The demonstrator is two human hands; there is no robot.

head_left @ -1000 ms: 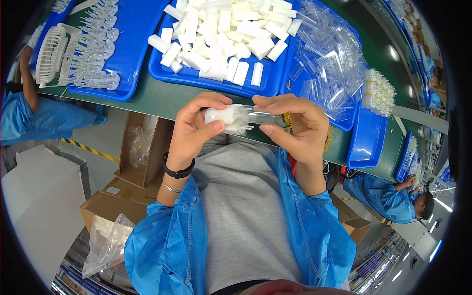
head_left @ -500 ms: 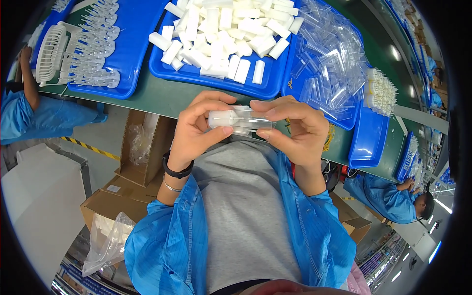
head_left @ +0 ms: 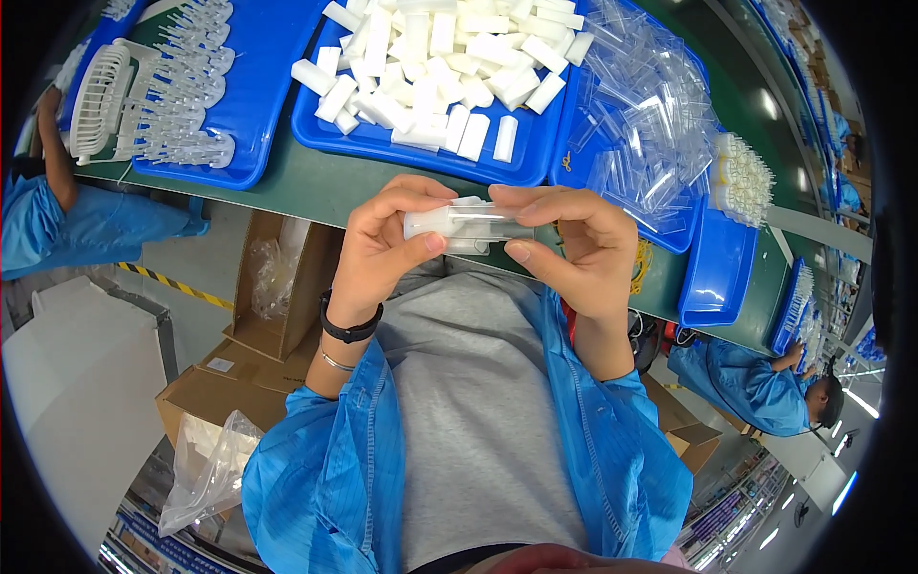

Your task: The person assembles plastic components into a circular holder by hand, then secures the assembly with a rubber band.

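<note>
Above my lap, just in front of the bench edge, both hands hold one small assembly. My left hand (head_left: 382, 244), wearing a black wristband and a thin bangle, is closed around its white end piece (head_left: 428, 223), thumb below and fingers above. My right hand (head_left: 588, 249) pinches the clear plastic sleeve (head_left: 507, 230) between thumb and fingertips. The sleeve overlaps the white part, and more whitish plastic shows beneath it. How the pieces join inside is too small to tell.
On the green bench (head_left: 325, 187) a blue tray (head_left: 430, 163) bears many white blocks. Another blue tray (head_left: 669, 234) holds clear plastic pieces. Left, a blue tray (head_left: 251, 163) carries rows of clear pronged parts. Cardboard boxes (head_left: 229, 383) stand below left. Co-workers in blue sit at both sides.
My right thumb has moved slightly up against the sleeve, and the fingers above it have shifted a little. The assembly has tilted slightly. My left hand keeps its grip.
</note>
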